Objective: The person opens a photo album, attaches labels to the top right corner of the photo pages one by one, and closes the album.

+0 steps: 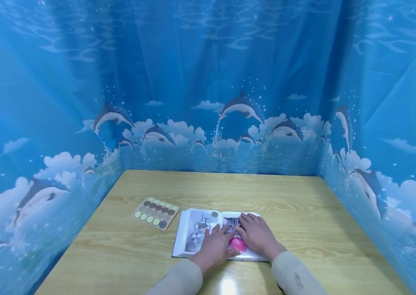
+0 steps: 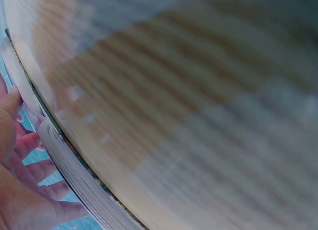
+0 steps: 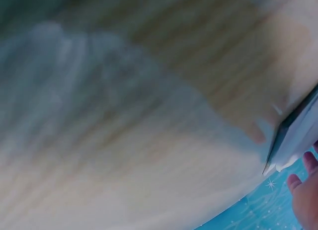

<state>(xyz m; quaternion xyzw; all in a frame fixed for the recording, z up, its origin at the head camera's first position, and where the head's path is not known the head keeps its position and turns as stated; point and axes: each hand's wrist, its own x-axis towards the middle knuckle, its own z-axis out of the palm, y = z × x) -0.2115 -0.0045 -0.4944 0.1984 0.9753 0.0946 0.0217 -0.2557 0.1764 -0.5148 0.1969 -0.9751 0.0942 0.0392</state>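
An open picture book (image 1: 196,233) with grey cat photos lies near the front of the wooden table (image 1: 303,205). My left hand (image 1: 216,246) lies flat on it near the middle fold, fingers straight. My right hand (image 1: 256,234) presses flat on the right page beside it. A pink patch (image 1: 238,244) of the page shows between the two hands. In the left wrist view, my left hand (image 2: 20,190) lies beside the book's stacked page edges (image 2: 69,165). In the right wrist view, only fingertips of my right hand (image 3: 305,195) show below a corner of the book (image 3: 298,135).
A sheet of round stickers (image 1: 155,213) in green and brown tones lies on the table left of the book. A blue curtain with dolphins (image 1: 241,107) closes in the table at the back and on both sides. Both wrist views are blurred.
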